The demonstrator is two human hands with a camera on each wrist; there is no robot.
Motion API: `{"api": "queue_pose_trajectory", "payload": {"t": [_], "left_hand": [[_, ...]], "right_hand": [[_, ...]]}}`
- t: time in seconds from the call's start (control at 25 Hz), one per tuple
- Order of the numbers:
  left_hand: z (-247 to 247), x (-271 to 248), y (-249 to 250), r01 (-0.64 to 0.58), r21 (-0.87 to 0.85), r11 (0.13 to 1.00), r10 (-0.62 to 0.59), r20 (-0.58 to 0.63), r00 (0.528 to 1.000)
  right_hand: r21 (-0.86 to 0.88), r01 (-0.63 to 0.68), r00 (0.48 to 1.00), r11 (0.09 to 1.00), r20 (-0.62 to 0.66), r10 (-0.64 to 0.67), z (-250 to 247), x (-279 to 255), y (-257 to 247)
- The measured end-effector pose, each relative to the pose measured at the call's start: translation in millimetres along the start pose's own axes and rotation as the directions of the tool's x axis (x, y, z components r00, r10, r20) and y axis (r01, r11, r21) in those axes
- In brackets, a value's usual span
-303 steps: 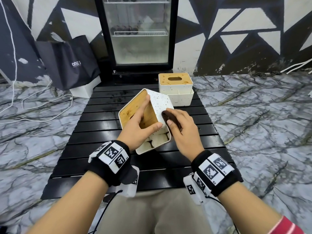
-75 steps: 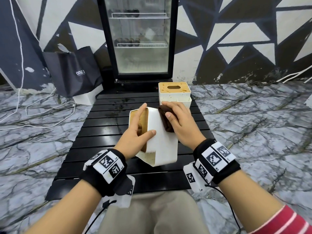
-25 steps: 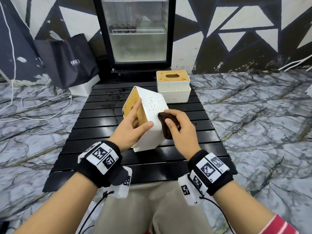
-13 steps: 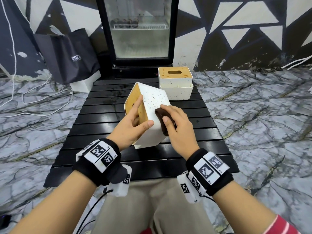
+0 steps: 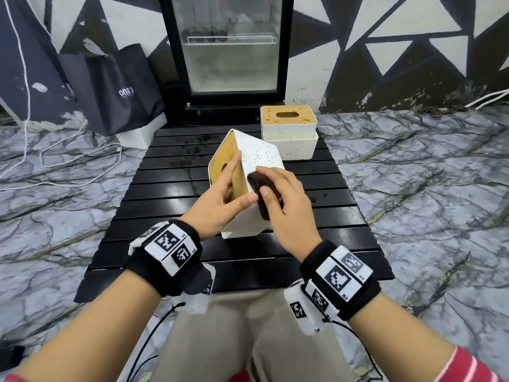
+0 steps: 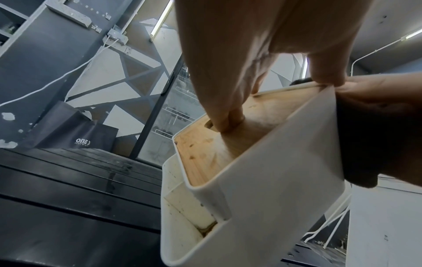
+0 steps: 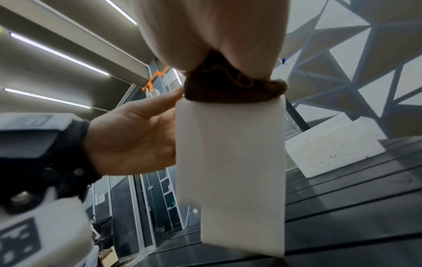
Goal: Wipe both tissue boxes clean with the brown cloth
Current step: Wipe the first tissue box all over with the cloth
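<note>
A white speckled tissue box [image 5: 261, 157] with a wooden lid stands tipped on its side over the black slatted table [image 5: 170, 188]. My left hand [image 5: 220, 199] grips this box [image 6: 262, 189], two fingers in the lid's slot, thumb on the near white face. My right hand [image 5: 283, 205] holds the brown cloth [image 5: 260, 186] and presses it on the box's right face [image 7: 228, 162]; the same brown cloth [image 7: 233, 86] bunches under my palm. The second tissue box [image 5: 287, 130] stands upright at the table's far end.
A glass-door fridge [image 5: 231, 51] stands behind the table. A dark paper bag [image 5: 115, 86] leans on the wall at the left, with white cables [image 5: 68, 172] on the marble floor. My knees sit below the table's near edge.
My right hand with the cloth has slid a little along the box's right face. The left hand keeps the same hold on the tipped box.
</note>
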State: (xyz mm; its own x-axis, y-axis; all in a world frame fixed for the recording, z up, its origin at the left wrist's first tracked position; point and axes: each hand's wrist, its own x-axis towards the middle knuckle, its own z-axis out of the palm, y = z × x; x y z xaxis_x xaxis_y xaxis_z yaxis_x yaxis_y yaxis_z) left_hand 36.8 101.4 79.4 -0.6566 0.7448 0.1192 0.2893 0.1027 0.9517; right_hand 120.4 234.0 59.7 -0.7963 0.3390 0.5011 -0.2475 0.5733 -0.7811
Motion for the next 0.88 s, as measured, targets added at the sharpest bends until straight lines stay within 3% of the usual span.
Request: {"api": "queue_pose_trajectory", "payload": {"t": [0.2,0.44,0.88], "left_hand": [[0.7,2.4,-3.3,0.007,0.072,0.997,-0.008,0.005,1.0],[6.5,-0.4,-6.8,0.042,-0.051,0.998,-0.046,-0.09,0.995],[15.7,-7.6,2.9,0.015,0.053,0.998,-0.015,0.01,1.0]], "right_hand": [[-0.007,0.021,0.999,1.0,0.045,-0.021,-7.5,11.1,5.8],[-0.03,0.034,0.999,0.999,0.029,-0.033,-15.5,-7.8,19.9],[-0.024,0.031,0.999,0.999,0.014,-0.03,-15.4,19.0,7.3]]}}
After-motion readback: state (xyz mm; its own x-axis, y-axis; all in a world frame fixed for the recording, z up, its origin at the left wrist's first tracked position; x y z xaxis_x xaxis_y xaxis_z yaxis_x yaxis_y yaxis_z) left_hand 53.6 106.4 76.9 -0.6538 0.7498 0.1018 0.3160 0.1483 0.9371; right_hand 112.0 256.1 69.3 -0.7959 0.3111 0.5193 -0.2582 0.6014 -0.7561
